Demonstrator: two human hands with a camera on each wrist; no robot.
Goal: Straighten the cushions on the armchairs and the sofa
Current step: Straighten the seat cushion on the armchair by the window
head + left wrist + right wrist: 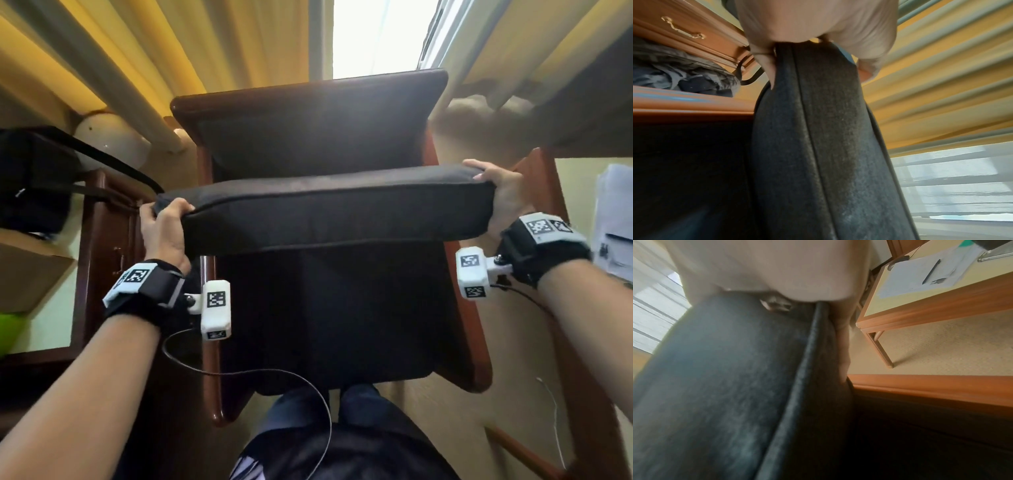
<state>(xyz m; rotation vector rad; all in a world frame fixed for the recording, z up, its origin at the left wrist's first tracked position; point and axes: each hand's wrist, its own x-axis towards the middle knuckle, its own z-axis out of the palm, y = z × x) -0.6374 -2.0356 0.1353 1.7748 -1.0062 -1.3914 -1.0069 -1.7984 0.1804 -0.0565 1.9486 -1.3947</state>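
A dark, thick seat cushion (329, 209) hangs level above the seat of a wooden-framed armchair (308, 113) with dark upholstery. My left hand (168, 226) grips the cushion's left end, fingers curled over its top edge. My right hand (503, 195) grips the right end the same way. In the left wrist view the cushion (824, 146) runs away from my left hand (818, 29), its piped seam showing. The right wrist view shows the cushion (725, 386) under my right hand (777, 272), with a zip pull near the palm.
A wooden chest with drawers (106, 233) stands left of the chair, a dark bag (30, 185) on its top. Yellow curtains (171, 44) and a bright window (373, 34) lie behind. A wooden table (941, 308) with papers stands at the right on beige carpet.
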